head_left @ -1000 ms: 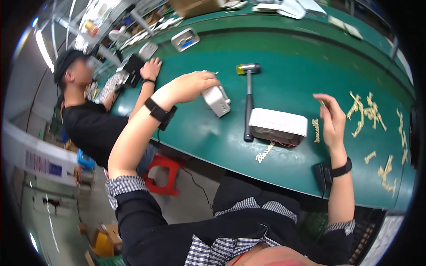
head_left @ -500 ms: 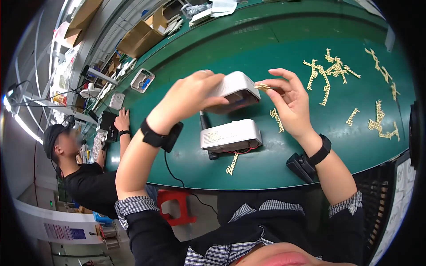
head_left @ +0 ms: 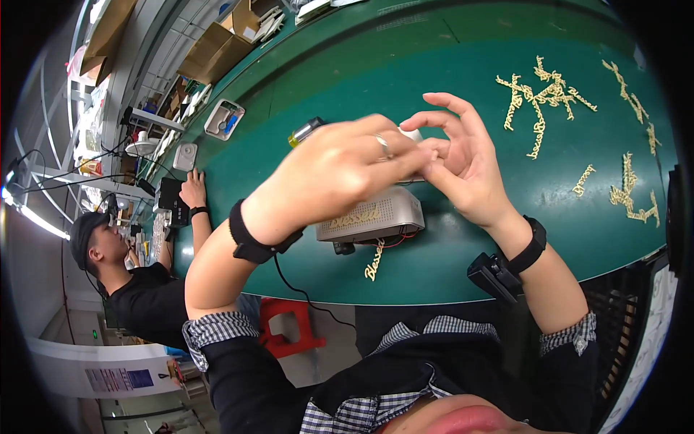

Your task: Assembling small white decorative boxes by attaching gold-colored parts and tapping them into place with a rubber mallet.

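Both of my hands meet above the green table. My left hand (head_left: 340, 173), palm down with a ring on one finger, pinches its fingertips against those of my right hand (head_left: 466, 170). Between them, anything held is too small or hidden to make out. Two fingers of my right hand stick up, while its thumb bends in to the meeting point. Behind the hands a white housing (head_left: 413, 135) shows only in part. Beneath my left hand lies a grey perforated housing (head_left: 394, 210) with a gold script-word cutout (head_left: 354, 218) on its face and red wires at its edge.
Another gold word cutout (head_left: 374, 260) lies in front of the housing. Several gold cutouts (head_left: 549, 94) lie in piles at the right. A yellow-and-black tool (head_left: 306, 132) is behind my left hand. At the left, a person (head_left: 144, 289) works beside a white tray (head_left: 225, 118).
My left hand has let go of the white housing, now behind the hands, and moved right to my right hand's fingertips. The gold cutout my right hand held is no longer visible.
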{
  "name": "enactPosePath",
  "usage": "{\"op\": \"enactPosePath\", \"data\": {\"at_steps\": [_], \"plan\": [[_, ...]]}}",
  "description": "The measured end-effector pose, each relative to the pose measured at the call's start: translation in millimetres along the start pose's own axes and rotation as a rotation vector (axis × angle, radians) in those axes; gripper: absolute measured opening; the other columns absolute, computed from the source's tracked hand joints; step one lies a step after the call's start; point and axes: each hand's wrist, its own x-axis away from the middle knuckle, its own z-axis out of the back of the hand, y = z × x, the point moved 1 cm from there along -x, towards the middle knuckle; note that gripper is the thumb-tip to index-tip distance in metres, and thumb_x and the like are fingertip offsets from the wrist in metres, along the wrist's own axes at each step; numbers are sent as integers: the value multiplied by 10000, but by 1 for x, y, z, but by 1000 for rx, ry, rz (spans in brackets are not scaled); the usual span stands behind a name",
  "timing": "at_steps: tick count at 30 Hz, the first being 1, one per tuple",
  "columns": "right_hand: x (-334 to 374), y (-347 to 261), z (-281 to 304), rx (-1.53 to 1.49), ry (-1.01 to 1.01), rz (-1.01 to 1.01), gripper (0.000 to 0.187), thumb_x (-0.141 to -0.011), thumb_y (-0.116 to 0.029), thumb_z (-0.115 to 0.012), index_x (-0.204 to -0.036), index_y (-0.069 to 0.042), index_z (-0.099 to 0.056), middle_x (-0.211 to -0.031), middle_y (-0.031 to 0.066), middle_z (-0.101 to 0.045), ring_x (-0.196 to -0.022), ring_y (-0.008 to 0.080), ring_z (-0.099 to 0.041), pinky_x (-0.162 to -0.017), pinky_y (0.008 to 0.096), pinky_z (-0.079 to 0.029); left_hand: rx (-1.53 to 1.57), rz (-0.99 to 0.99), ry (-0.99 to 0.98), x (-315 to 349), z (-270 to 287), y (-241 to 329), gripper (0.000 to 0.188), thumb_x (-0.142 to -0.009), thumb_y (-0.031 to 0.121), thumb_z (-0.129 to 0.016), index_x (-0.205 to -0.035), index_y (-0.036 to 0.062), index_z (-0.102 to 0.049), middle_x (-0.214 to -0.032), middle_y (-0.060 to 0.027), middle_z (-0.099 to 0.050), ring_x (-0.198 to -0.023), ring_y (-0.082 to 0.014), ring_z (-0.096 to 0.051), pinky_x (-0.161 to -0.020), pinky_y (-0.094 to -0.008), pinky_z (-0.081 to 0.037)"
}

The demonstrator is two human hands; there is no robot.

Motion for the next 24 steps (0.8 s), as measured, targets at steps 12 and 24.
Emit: {"op": "enactPosePath", "data": {"at_steps": [12,24], "plan": [[1,7,7,980,-89,270,327,-709,13,-618,-1033,-14,-585,-1121,137,-592,-1051,278,-571,-890,368,-453,172,334,208,66,-31,-36,265,-723,-44,-645,-975,29,-680,-874,-89,-645,-784,-214,-630,-658,-288,-515],[-3,11,12,981,-118,267,266,-701,19,-618,-965,-20,-617,-1110,130,-605,-1037,298,-572,-881,367,-457,204,275,219,62,-36,-34,284,-701,-72,-630,-962,31,-679,-914,-88,-640,-774,-225,-626,-663,-291,-515]]}}
